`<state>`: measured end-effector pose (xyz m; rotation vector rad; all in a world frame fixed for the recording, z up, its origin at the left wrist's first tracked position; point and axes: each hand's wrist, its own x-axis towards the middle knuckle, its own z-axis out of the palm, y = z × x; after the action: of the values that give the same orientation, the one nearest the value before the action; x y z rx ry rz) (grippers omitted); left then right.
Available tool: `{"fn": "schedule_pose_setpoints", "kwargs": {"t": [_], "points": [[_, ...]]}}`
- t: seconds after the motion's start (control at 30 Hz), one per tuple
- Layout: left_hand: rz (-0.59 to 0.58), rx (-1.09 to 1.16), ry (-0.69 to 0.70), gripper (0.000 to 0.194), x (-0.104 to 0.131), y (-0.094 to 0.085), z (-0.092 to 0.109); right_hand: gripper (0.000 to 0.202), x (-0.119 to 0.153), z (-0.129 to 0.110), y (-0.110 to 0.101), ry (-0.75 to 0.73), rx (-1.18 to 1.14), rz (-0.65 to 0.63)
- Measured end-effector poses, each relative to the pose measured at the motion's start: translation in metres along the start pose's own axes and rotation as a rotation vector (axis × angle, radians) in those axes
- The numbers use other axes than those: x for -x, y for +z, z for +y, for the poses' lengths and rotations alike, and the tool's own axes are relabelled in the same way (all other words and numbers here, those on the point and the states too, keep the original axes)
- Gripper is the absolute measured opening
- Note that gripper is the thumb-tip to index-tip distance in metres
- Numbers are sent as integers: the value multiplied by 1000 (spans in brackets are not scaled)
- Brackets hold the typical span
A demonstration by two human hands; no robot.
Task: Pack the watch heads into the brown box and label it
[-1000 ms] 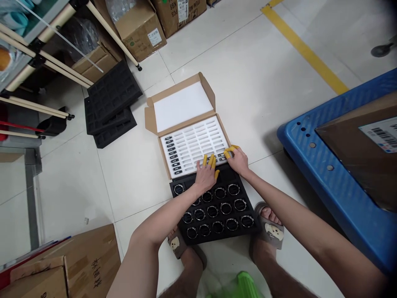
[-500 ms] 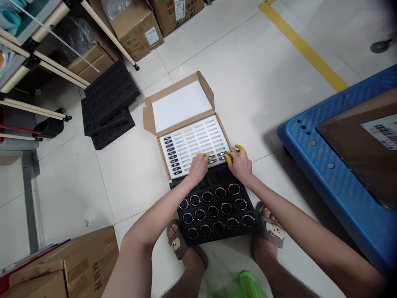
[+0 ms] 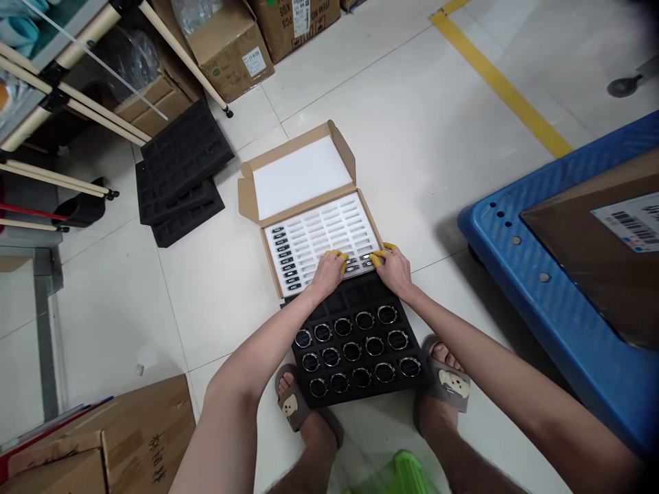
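An open cardboard box [image 3: 368, 213] lies on the floor, its slotted white foam insert [image 3: 322, 226] showing. Small dark metallic pieces [image 3: 286, 261] fill the slots of its left column, and a few more lie at the lower right. My left hand [image 3: 328, 271], with yellow finger covers, is closed over the foam's lower edge; what its fingertips hold is hidden. At the lower right corner, my right hand [image 3: 394, 269] bends its yellow-covered fingers around a small metallic piece [image 3: 366, 256]. Below the box, a black compartment tray [image 3: 355, 396] holds rows of round metal-rimmed pieces [image 3: 362, 377].
Stacked black trays [image 3: 185, 158] lie at left beside a shelf rack [image 3: 93, 41]. Cardboard cartons stand behind [image 3: 231, 55] and at lower left [image 3: 149, 439]. A blue pallet [image 3: 515, 274] carrying a carton is on the right. A green object [image 3: 409, 473] lies between my feet.
My right hand has shifted slightly left, and its fingers have drawn in closer to the foam's corner. My left hand stays nearly in place.
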<state>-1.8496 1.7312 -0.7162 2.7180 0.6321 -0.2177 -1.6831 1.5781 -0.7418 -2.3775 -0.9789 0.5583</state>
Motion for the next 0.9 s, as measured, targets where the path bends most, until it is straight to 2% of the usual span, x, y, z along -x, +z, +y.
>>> {"fn": "schedule_pose_setpoints", "kwargs": {"t": [0.1,0.2,0.3,0.43,0.6,0.7,0.9], "points": [[14,33,-11,28,1,2,3,33,4,0,5,-7,-83,97],[41,60,-52,23,0,5,4,31,5,-2,10,82,-106,136],[54,60,-83,21,-1,8,4,29,3,-3,11,109,-83,107],[69,51,-115,20,3,6,5,25,4,0,8,45,-115,109],[98,62,-22,24,22,4,9,28,20,8,9,-51,-239,134],[63,77,-22,25,27,9,8,30,23,9,11,-12,-210,105],[31,63,-67,24,22,11,4,27,10,5,10,17,-104,6]]}}
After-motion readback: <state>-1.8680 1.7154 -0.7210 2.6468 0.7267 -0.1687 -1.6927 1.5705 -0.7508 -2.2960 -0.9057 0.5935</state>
